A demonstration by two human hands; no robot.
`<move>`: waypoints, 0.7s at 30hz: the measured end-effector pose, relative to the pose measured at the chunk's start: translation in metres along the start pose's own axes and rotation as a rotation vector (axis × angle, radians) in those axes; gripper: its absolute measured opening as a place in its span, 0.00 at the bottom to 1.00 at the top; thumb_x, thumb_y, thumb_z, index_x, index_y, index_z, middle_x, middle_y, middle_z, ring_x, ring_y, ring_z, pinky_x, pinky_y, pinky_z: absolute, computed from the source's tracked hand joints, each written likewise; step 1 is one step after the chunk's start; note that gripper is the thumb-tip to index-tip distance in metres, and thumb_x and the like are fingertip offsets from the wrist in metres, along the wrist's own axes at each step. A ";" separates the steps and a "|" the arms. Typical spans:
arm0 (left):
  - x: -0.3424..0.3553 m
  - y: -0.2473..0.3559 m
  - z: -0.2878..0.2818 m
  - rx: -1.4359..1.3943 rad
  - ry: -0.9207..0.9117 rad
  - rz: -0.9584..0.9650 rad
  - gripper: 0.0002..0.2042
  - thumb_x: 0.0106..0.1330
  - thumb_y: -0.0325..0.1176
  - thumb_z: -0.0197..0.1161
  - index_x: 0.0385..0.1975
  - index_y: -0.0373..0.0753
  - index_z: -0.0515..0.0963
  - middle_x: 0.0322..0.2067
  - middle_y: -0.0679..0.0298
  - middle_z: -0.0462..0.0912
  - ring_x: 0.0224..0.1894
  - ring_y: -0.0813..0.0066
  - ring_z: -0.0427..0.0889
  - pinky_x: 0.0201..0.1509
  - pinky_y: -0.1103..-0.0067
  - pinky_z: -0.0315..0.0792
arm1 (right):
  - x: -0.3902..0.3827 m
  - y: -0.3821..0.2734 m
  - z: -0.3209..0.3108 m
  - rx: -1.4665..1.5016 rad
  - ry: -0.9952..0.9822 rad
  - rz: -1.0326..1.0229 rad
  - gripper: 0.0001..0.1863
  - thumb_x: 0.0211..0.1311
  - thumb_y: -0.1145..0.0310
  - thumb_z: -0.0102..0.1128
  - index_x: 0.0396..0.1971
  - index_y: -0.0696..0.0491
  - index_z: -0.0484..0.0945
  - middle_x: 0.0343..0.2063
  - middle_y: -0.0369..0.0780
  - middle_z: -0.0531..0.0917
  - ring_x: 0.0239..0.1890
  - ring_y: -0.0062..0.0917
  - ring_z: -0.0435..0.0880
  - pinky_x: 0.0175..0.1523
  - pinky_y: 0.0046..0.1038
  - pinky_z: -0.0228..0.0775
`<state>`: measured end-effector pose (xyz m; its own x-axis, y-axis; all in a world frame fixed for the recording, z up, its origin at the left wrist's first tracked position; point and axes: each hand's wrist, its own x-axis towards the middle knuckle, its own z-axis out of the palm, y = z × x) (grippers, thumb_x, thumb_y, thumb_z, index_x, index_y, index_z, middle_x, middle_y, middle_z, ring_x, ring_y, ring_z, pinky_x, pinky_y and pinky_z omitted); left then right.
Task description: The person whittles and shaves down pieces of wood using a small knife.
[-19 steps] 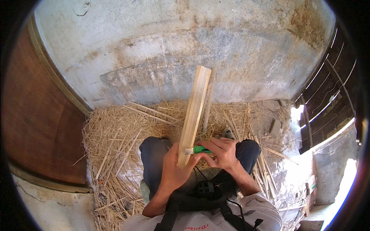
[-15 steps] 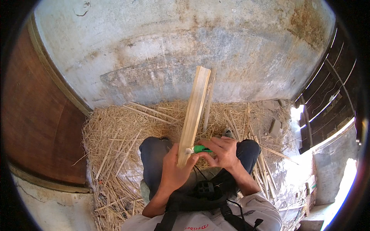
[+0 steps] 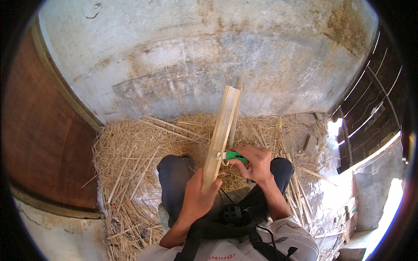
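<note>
My left hand [image 3: 199,194] is wrapped round the lower end of a long split bamboo piece [image 3: 224,126], its thumb on the right edge. The piece slants up and away toward the wall, pale yellow and grooved lengthwise. In my right hand [image 3: 256,163] is a green-handled utility knife [image 3: 235,156], fingers closed about the handle. Its blade lies against the right edge of the bamboo, a short way above my left hand. A thin curled shaving [image 3: 225,162] hangs at the blade.
Straw and thin split strips [image 3: 135,174] cover the floor around my bent legs. A round stick [image 3: 235,117] leans by the stained wall [image 3: 209,56]. On the left stands a brown door panel [image 3: 52,130]; on the right, a brick [image 3: 310,144] and dark slatted boards [image 3: 370,104].
The knife and my right hand have moved up along the bamboo, away from my left thumb. The bamboo's far end has dropped slightly lower in view. A curled shaving now shows at the blade.
</note>
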<state>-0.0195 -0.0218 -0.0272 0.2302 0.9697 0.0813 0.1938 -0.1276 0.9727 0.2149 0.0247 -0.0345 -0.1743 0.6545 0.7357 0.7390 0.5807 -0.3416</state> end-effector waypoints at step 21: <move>-0.037 -0.034 -0.011 -0.016 -0.238 -0.031 0.13 0.76 0.34 0.66 0.48 0.30 0.76 0.30 0.51 0.80 0.32 0.61 0.82 0.37 0.66 0.74 | 0.031 0.072 -0.023 -0.132 0.148 0.414 0.14 0.73 0.56 0.68 0.43 0.52 0.90 0.24 0.40 0.86 0.22 0.30 0.80 0.31 0.31 0.71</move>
<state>-0.0451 -0.0514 -0.0613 0.4426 0.8967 -0.0006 0.1900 -0.0932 0.9774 0.2782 0.0759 -0.0225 0.2412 0.7367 0.6318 0.8051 0.2116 -0.5541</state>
